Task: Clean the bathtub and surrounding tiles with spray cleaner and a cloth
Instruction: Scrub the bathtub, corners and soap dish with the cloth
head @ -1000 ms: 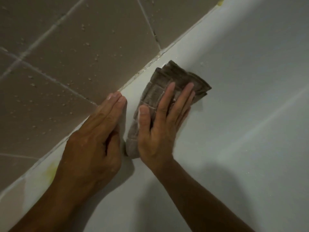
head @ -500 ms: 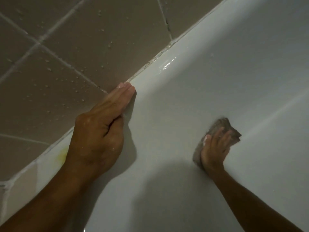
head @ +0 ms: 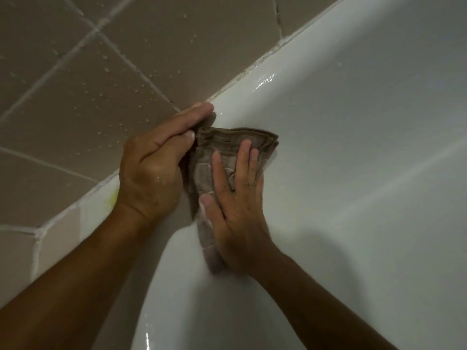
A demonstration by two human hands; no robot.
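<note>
While the white bathtub wall gleams wet below the droplet-speckled brown tiles, the folded brown cloth lies pressed under the flat right hand; the left hand pinches its corner. Either hand could slip on the slick enamel.

The right hand hides the middle of the cloth; both forearms run off the lower edge.

Two hands, left and right, one folded brown cloth, one white tub and several droplet-flecked brown tiles.
</note>
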